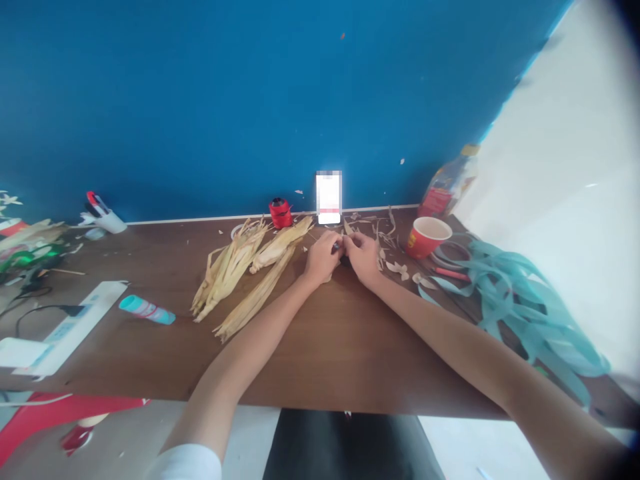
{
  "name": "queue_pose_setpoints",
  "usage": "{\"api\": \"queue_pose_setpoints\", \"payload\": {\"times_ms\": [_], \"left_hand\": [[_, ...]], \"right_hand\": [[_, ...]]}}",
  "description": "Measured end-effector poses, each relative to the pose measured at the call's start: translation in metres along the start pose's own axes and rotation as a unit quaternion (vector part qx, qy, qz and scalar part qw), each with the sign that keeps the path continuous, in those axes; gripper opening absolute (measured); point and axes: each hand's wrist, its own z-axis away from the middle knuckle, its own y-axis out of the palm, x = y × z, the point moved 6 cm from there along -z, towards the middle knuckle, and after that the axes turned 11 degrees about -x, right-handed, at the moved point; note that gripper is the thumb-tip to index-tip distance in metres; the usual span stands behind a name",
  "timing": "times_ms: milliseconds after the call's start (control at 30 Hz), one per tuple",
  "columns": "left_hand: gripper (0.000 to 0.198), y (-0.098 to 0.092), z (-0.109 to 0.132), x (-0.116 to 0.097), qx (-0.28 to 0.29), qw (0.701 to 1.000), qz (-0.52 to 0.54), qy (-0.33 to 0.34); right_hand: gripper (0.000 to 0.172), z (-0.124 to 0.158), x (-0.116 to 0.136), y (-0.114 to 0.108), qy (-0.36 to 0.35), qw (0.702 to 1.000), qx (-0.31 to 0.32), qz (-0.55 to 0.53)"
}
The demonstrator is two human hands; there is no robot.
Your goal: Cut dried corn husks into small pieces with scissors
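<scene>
My left hand (323, 258) and my right hand (363, 259) meet at the middle of the wooden table (340, 360), their fingers pinching a small dark object (337, 247) that they mostly hide. A pale dried corn husk (280, 243) lies just left of my left hand. Two larger bundles of husk strips (227, 270) (255, 300) lie farther left. Scraps of husk (395, 268) are scattered right of my right hand.
A phone (329, 197) stands against the blue wall behind my hands, next to a red spool (281, 213). To the right are a red paper cup (427, 237), a plastic bottle (447, 183) and teal strips (520, 307). A teal tube (147, 309) and power strip (65, 327) lie left.
</scene>
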Motion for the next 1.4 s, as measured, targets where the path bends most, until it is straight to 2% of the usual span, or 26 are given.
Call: {"api": "queue_pose_setpoints", "payload": {"times_ms": [433,633,1133,1400], "left_hand": [[0.009,0.0007,0.0018,0.0006,0.028,1.0,-0.003,-0.008],[0.006,-0.0009,0.0017,0.0012,0.008,1.0,-0.018,-0.021],[0.007,0.0017,0.0018,0.0038,0.027,0.999,-0.016,-0.036],[0.004,-0.0007,0.0004,0.0008,0.01,0.999,-0.004,-0.037]], "right_hand": [[0.029,0.0011,0.002,-0.002,-0.001,1.0,-0.016,-0.025],[0.02,0.0009,0.0031,-0.0012,0.0,1.0,-0.013,-0.005],[0.027,0.0003,-0.0003,-0.0005,0.006,1.0,-0.013,-0.007],[0.026,-0.001,-0.0014,0.0018,0.008,1.0,0.003,-0.018]]}}
